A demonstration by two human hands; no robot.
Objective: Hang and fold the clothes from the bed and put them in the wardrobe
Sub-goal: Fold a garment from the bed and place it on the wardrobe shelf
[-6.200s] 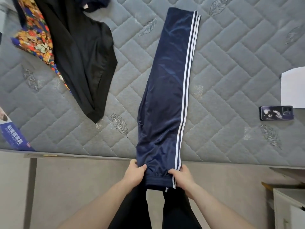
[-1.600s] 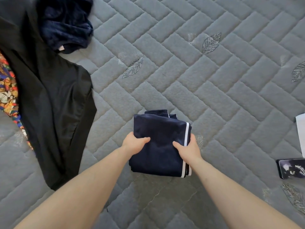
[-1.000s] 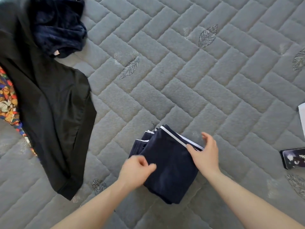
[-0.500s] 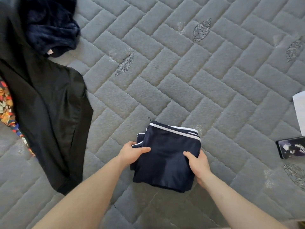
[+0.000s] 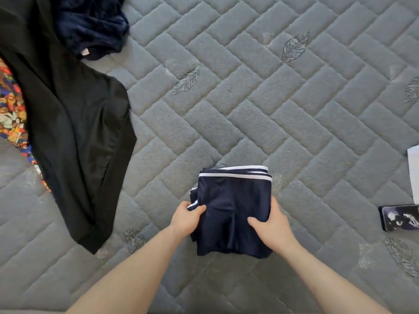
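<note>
Both bare forearms reach forward over the grey quilted mattress (image 5: 226,123). The left hand (image 5: 186,219) grips the left edge of the folded navy track pants (image 5: 233,207), thumb on top. The right hand (image 5: 272,225) holds the right edge in the same way. The pants have white stripes at the far edge. Further left lies a black garment (image 5: 74,137) over a colourful patterned cloth (image 5: 11,114), and a dark blue fleece garment (image 5: 93,21) beyond. A phone (image 5: 400,217) lies at the right

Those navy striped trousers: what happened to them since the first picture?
The navy trousers, earlier stretched out long, are now folded into a compact bundle, turned so the white stripes face away. The left hand and right hand grip its sides. The black garment and phone stayed put on the mattress.
</note>
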